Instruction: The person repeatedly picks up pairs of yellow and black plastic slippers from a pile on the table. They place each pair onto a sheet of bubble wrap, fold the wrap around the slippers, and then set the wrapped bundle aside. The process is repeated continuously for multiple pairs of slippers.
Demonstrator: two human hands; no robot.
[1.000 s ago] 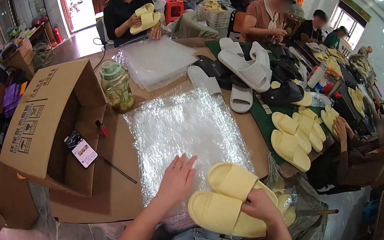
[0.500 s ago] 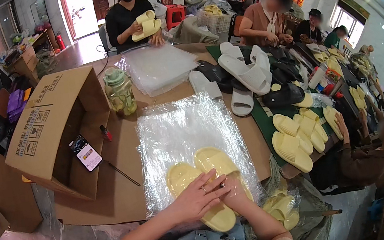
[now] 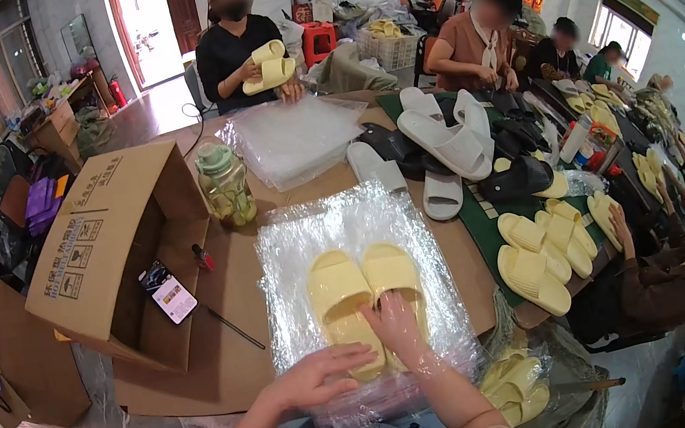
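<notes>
**Slippers laid flat on the plastic sheets**

Both yellow slippers (image 3: 365, 292) have come up off the table edge since a second ago and now lie side by side, toes away from the person, in the middle of the stack of clear plastic bags (image 3: 346, 240). The left hand (image 3: 318, 377) rests flat at the heel of the left slipper, fingers stretched out and close together. The right hand (image 3: 397, 327) presses down on the heel of the right slipper, fingers loosely spread — neither hand pinches anything.

Just left of the plastic stands an open cardboard box (image 3: 113, 248) on its side, with a phone (image 3: 168, 291) propped at its mouth and a red-handled screwdriver (image 3: 204, 257) beside it. A green-lidded jar (image 3: 224, 186) stands beyond the sheets, near a second pile of clear bags (image 3: 296, 137). White slippers (image 3: 447, 141) and dark ones crowd the right, with more yellow slippers (image 3: 543, 250) on the green mat.

The plastic's glare blurs its edges — how many sheets lie there cannot be told. A bagged pair (image 3: 514, 383) below the table edge is partly hidden.
</notes>
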